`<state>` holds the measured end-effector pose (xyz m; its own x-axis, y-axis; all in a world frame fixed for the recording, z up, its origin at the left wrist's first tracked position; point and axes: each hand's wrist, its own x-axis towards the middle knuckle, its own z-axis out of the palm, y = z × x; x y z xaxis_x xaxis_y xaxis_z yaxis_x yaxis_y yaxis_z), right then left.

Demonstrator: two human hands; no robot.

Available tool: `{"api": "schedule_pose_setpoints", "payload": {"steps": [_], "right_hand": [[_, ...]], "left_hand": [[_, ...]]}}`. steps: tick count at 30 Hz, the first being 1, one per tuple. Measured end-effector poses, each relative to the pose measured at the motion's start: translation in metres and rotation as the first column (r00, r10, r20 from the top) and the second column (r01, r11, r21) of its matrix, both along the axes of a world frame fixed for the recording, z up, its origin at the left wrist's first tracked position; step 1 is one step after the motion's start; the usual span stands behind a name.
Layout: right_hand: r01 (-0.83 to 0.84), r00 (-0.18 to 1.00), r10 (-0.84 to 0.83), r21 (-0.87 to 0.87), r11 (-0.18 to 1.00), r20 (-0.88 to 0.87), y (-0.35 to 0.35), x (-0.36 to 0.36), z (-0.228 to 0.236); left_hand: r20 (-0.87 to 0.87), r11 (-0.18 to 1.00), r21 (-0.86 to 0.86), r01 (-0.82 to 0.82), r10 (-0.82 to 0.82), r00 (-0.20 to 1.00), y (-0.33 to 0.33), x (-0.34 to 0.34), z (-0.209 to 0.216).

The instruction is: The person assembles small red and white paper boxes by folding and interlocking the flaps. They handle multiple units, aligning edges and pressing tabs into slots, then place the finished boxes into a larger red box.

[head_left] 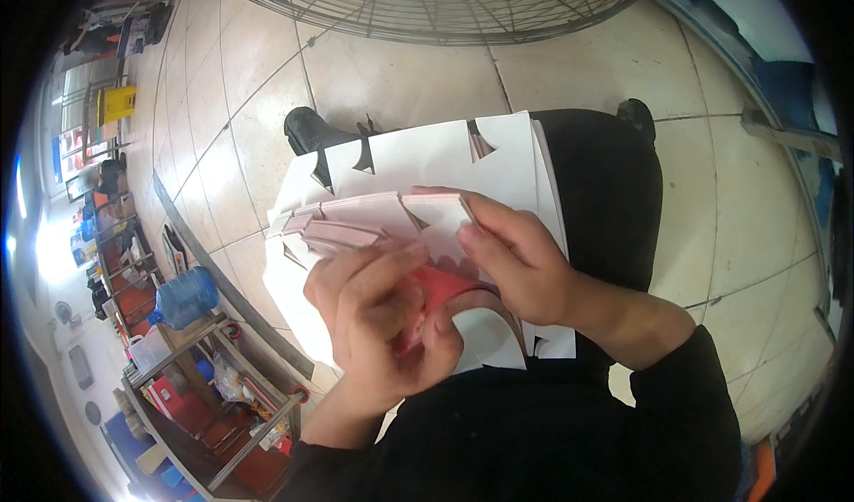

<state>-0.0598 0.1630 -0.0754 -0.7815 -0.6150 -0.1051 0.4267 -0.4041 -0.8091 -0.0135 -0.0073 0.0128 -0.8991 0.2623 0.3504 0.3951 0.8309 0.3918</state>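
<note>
A thick stack of white die-cut card sheets [405, 155] lies across my lap, with notches cut along its far edge. Raised above it is a smaller bundle of die-cut card [360, 206], its layered edges tinted pink. My right hand [525, 266] grips the bundle's right end, thumb on top and fingers underneath. My left hand [382, 315] is curled over the bundle's near left part, fingers bent and thumb toward the right. A red area [440, 286] shows between my hands, beside a curved cut-out; part of it is hidden by my left fingers.
A large wire fan guard [436, 4] stands beyond my feet on the tiled floor [712, 199]. To the left are a metal-framed shelf cart [218, 404] with assorted items, a blue water jug [187, 297] and a yellow container [116, 103]. Blue-and-white equipment [787, 84] borders the right.
</note>
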Motion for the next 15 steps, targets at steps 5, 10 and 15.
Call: {"api": "schedule_pose_setpoints", "payload": {"steps": [5,10,15], "right_hand": [[0.093,0.942,-0.071,0.052,0.994,-0.329,0.003,-0.005,-0.002],[0.099,0.917,-0.081,0.026,0.995,-0.389,0.002,-0.01,-0.005],[0.022,0.963,-0.022,0.0,1.0,-0.269,0.007,-0.011,-0.005]], "left_hand": [[0.074,0.999,-0.009,0.039,-0.038,0.997,-0.004,0.008,0.009],[0.098,0.999,-0.022,0.024,-0.021,0.995,-0.003,0.007,0.013],[0.14,0.996,-0.078,0.042,-0.03,0.99,-0.004,0.007,0.015]]}}
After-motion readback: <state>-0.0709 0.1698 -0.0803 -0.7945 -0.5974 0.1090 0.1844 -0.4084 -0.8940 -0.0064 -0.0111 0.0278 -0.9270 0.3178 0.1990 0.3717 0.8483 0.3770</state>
